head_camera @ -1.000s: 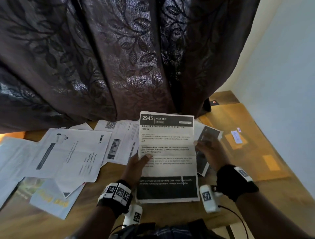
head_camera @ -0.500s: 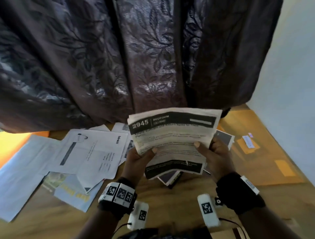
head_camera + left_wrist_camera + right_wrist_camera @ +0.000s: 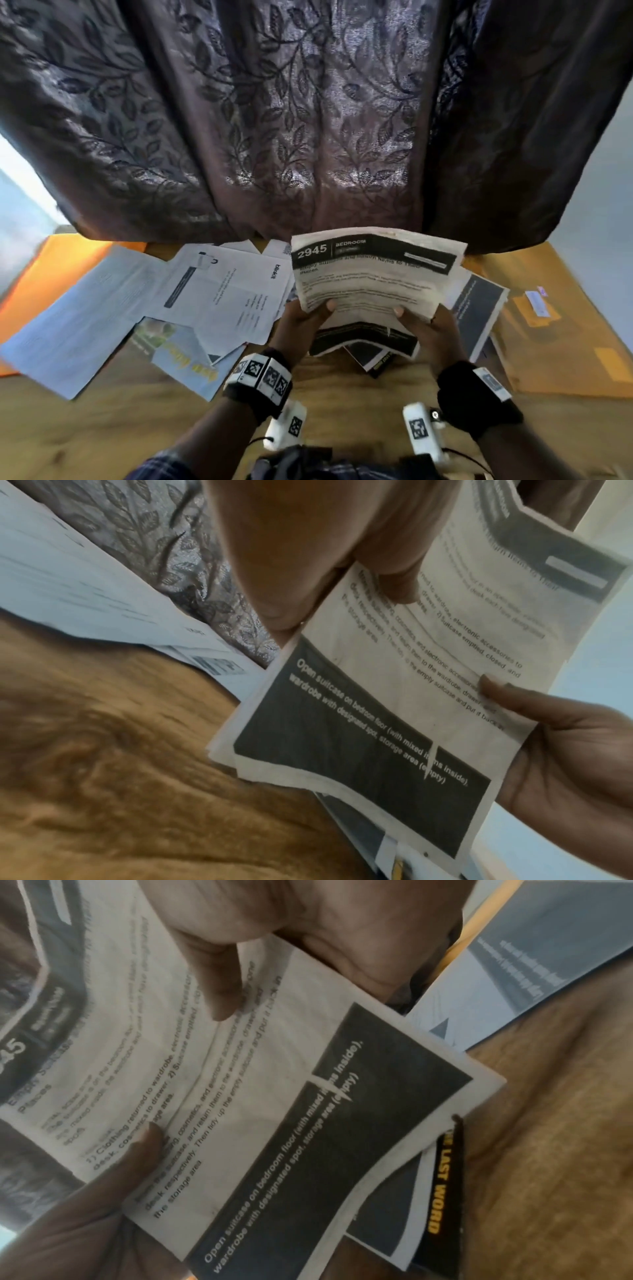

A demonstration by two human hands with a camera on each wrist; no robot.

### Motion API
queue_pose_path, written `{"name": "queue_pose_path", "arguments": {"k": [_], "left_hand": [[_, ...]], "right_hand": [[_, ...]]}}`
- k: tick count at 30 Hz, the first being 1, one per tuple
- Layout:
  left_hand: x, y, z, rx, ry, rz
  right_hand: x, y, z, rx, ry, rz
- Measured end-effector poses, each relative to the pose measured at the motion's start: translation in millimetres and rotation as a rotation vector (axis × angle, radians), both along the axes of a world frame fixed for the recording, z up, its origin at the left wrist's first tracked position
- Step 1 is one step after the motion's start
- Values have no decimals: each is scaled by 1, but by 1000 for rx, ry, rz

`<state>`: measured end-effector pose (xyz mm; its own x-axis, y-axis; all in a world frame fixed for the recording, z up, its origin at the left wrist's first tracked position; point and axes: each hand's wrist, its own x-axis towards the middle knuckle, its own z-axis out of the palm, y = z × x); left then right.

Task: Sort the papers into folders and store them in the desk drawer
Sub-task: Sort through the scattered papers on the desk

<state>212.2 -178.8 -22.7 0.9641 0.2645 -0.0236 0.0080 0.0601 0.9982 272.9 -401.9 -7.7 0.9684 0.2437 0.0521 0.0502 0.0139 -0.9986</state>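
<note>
I see the wooden counter [image 3: 342, 404] spreading beneath my hands, loose papers [image 3: 219, 294] fanned out to their left. Between the hands, lifted clear, bends the printed sheet headed 2945 [image 3: 370, 274], probably raised for reading before filing. My left hand [image 3: 301, 329] and right hand [image 3: 431, 332] each pinch its lower half, thumbs on top.

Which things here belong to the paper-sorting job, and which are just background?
Belong to the job:
- 2945 sheet, held by left hand and right hand
- loose papers on the desk
- brown envelope, possibly a folder

Just background:
- curtain
- wall
</note>
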Motion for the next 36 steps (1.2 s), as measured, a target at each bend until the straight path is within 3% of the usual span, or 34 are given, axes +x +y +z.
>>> {"name": "queue_pose_path", "arguments": {"k": [10,13,16,18,21,29,31,33,36], "left_hand": [[-40,80,-7,-8,100,55],[-61,115,-17,76,155,92],[-83,153,-24,46,265,174],[-96,181,-31,221,288,251],[-105,210,-32,635,299,251],[-71,263,-38,1640,392,-331],[-64,275,-36,1722,485,-465],[-57,287,-30,1686,545,-579],[-47,300,-24,1675,478,-657]], "right_hand": [[-8,74,-13,-86,70,103],[-16,100,-33,-120,147,109],[-17,121,-63,-175,205,42],[-16,130,-81,-262,207,-1],[-17,133,-98,-357,215,-46],[-32,112,-99,-293,294,-153],[-34,105,-101,-309,304,-161],[-33,101,-104,-336,318,-165],[-35,103,-102,-347,327,-167]]}}
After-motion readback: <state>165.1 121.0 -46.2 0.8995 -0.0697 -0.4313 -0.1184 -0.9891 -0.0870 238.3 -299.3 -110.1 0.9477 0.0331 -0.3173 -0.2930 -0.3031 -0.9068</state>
